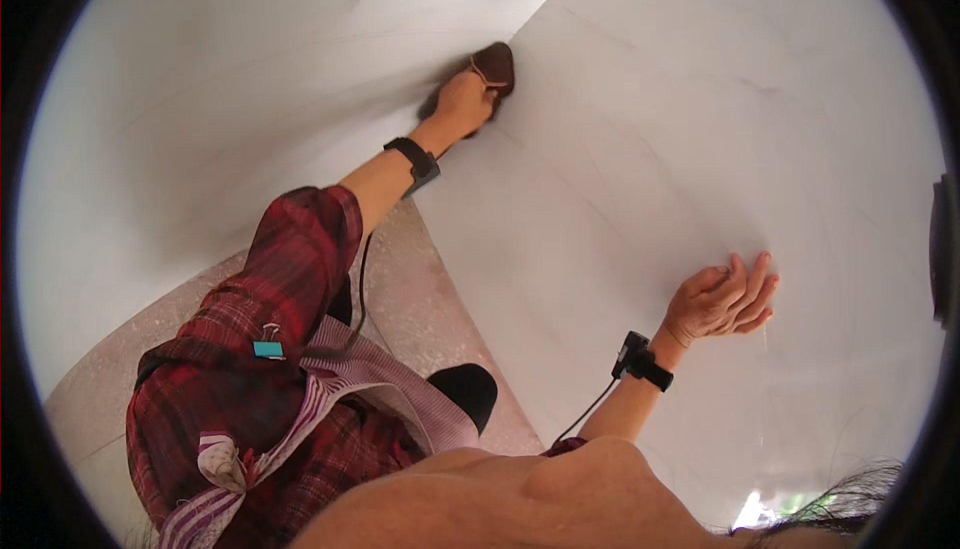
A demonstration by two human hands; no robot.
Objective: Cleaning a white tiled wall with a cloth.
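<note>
My left hand grips a dark brown pad with a thin pale cord or strap across it. The pad is against the seam where two smooth white surfaces meet; its exact material is unclear. On the right, my right hand holds nothing. Its fingers are slightly bent and a little apart, at or just over the white surface with faint veins; whether they touch it I cannot tell. Each forearm wears a black strap with a small device, the left one and the right one.
Another white surface rises on the left. Below lies a pinkish speckled floor, with a dark shoe tip over it. Thin black cables run from the wrist devices. A dark object shows at the right rim.
</note>
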